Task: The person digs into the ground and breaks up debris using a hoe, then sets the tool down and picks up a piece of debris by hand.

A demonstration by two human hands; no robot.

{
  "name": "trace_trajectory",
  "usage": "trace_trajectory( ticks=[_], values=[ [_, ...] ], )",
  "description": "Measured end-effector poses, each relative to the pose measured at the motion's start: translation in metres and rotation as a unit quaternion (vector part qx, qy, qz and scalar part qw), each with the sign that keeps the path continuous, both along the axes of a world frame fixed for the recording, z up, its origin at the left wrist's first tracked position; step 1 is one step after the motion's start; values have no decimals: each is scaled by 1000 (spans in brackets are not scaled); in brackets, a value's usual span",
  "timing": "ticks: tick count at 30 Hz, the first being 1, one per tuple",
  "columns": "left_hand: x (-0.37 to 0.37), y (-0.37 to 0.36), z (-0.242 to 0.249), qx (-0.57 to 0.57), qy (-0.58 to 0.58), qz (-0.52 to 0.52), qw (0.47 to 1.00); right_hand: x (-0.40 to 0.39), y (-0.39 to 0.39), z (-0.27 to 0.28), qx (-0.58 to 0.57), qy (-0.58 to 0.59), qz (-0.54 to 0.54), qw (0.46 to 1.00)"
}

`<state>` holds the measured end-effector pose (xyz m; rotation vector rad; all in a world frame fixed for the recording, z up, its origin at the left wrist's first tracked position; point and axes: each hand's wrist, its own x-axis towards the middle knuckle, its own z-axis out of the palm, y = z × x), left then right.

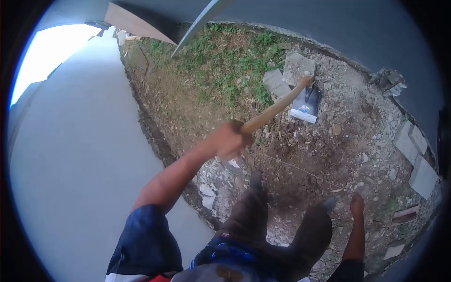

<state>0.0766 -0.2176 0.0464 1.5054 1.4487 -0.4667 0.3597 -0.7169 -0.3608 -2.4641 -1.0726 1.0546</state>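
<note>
In my left hand (233,140), closed near the end of its curved wooden handle, is a hoe (270,115). Its dark blade (310,101), with a pale lower edge and a blue-and-white sticker, is at the far end, over the rubble beside a broken concrete slab (299,68). My right hand (357,205) hangs low at the right with its fingers closed. A thin, pale string (307,172) runs from the ground in front of my feet up to that hand. Loose brown soil (300,145) lies between my hands.
A smooth grey wall (80,155) rises along the left, and another wall (376,37) curves along the far right. Green weeds (230,66) grow ahead. Concrete pieces (423,176) lie at the right, and white rubble (208,195) lies by my left foot.
</note>
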Motion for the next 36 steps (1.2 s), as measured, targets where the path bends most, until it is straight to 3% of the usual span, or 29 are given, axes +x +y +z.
trace_trajectory(
  ticks=[3, 4, 5, 7, 9, 11, 13, 15, 16, 17, 19, 20, 22, 28, 31, 33, 35, 36],
  values=[
    [-15, 9, -5, -22, -33, 10, 999, -13, 17, 67, 112, 6, -22, 993],
    [-20, 16, -11, -35, -36, 12, 999, -23, 25, 98, 97, 34, -49, 994],
    [-25, 22, -16, -13, -49, -24, 998, -38, 34, 128, 84, 61, -76, 992],
    [-36, 33, -43, 26, -75, -74, 994, -78, 39, 175, 181, 53, -112, 976],
    [-48, 41, -60, 62, -97, -94, 989, -117, 38, 246, 134, 71, -165, 975],
    [-49, 46, -57, 97, -116, -108, 983, -177, 50, 348, 131, 144, -318, 928],
    [-53, 52, -65, 79, -117, -102, 985, -234, 50, 436, 190, 174, -404, 878],
    [-58, 63, -103, 155, -145, -134, 968, -288, 34, 512, 274, 180, -473, 818],
    [-65, 66, -73, -4, -156, -64, 986, -313, 26, 552, 332, 162, -491, 789],
    [-71, 74, -96, -55, -166, -26, 984, -335, 22, 588, 388, 139, -508, 757],
    [-82, 90, -101, -23, -148, -78, 986, -376, 17, 662, 450, 44, -507, 734],
    [-86, 84, -73, -72, -148, -50, 985, -393, 11, 688, 471, 2, -503, 725],
    [-91, 96, -79, -78, -123, -83, 986, -423, -4, 726, 521, -59, -487, 698],
    [-89, 95, -58, -123, -133, -97, 979, -468, -43, 833, 685, -134, -408, 589],
    [-83, 83, -51, -101, -128, -99, 982, -476, -81, 882, 665, -244, -429, 561],
    [-80, 88, -62, -113, -139, -94, 979, -480, -144, 930, 680, -315, -471, 465],
    [-80, 90, -68, -125, -141, -92, 978, -468, -134, 983, 659, -345, -439, 504],
    [-79, 90, -68, -128, -141, -92, 977, -452, -86, 1011, 611, -307, -342, 644]
  ],
)
